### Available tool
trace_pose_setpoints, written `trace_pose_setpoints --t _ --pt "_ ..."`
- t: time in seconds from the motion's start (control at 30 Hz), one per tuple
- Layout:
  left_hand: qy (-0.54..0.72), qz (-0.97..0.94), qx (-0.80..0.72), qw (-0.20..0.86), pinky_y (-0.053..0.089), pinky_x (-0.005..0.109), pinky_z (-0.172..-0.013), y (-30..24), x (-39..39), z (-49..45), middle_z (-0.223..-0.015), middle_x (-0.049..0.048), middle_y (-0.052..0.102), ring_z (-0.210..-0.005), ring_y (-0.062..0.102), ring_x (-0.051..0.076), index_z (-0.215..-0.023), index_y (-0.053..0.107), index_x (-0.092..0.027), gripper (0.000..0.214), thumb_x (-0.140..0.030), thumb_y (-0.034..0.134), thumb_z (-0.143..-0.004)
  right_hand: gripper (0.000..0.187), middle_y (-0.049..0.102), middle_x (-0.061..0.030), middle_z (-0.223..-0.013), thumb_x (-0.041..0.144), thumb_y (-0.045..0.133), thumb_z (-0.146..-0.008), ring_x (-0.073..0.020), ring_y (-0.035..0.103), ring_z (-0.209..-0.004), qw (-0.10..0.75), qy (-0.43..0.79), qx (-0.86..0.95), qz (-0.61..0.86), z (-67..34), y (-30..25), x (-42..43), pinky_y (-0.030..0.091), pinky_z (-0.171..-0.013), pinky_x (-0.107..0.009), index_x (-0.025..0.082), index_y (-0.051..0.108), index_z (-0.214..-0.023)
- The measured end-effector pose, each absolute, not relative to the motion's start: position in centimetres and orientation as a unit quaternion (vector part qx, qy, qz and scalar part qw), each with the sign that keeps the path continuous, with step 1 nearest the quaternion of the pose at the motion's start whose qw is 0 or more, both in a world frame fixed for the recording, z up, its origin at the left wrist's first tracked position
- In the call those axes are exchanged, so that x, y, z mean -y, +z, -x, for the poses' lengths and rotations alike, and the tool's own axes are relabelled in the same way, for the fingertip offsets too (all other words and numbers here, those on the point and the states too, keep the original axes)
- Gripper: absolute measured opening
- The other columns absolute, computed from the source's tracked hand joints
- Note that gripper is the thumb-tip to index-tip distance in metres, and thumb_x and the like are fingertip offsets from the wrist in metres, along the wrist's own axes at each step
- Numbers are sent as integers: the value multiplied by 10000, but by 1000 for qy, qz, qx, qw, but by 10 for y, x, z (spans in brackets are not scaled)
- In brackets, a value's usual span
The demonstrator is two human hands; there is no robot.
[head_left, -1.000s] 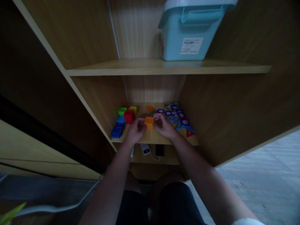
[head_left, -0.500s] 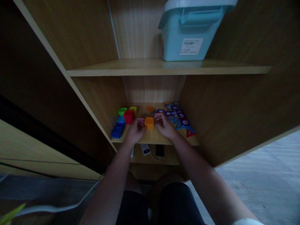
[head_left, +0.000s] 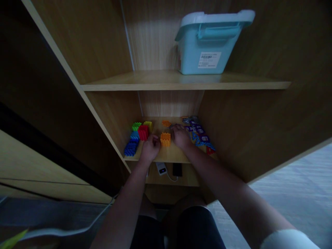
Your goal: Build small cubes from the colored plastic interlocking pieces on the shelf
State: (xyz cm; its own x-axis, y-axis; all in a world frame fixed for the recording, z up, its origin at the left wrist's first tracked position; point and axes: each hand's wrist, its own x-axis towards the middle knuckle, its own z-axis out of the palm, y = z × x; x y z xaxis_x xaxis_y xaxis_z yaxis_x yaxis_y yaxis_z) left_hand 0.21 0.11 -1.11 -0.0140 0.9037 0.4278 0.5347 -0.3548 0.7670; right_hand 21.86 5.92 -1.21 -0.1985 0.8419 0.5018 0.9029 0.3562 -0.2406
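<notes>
Wooden shelving (head_left: 166, 87) stands open in dim light, with the work placed on its middle board. Nearest, on the lower board, a white device (head_left: 162, 169) with a small display connects by a pale cable (head_left: 171, 178) to a dark flat object (head_left: 177, 169).

Work position: the orange block (head_left: 165, 139) stands upright on the middle board, between both hands. Left hand (head_left: 150, 148): loosely curled, about half open, just beside the block; no part is visible in its grasp. Right hand (head_left: 181, 137): fingers bent downward beyond the block's right side; from here I cannot tell whether they hold anything.

Recommended handling: steady the block low on its side walls with light pressure, as squeezing may spring its toothed joints. Pinch loose panels by their edges and align the teeth before pressing.

Left of the hands stand red (head_left: 143, 132), yellow (head_left: 148, 126) and green blocks (head_left: 136, 126); purple panels (head_left: 200, 130) lie to the right. Behind the block lie orange pieces (head_left: 166, 123).

Containers: the block's top appears recessed or open, contents indistinguishable. Farther up, a light-blue bin (head_left: 207, 45) sits on the upper board, white lid (head_left: 218, 18) on; its contents are hidden.
</notes>
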Motion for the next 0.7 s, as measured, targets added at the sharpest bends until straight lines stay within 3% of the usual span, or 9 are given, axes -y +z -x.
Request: trace_pose_setpoints --t 0.23,0.43,0.7 --pt "476 -672 -529 205 557 336 -765 -11 1 -3 -910 35 768 -840 744 227 -1003 643 -241 207 -100 611 -856 393 684 -256 -1321 381 562 -1044 -387 558 -1292 247 -66 777 575 -202 -6 -108 410 -1109 -507 107 672 -1303" --pt "471 -668 -536 213 564 348 -792 -7 2 -3 -914 33 765 -850 744 229 -1008 635 -246 231 -77 603 -853 494 709 -207 -1363 471 652 -1001 -353 629 -1281 237 -41 781 577 -191 -10 -154 477 -1078 -448 154 648 -1379" --pt "465 -663 -540 228 554 347 -795 -4 5 -3 -921 32 760 -853 740 222 -1028 629 -238 243 -70 597 -855 445 696 -196 -1381 349 666 -970 -352 641 -1258 290 0 787 544 -195 -21 -175 475 -1132 -471 144 659 -1364"
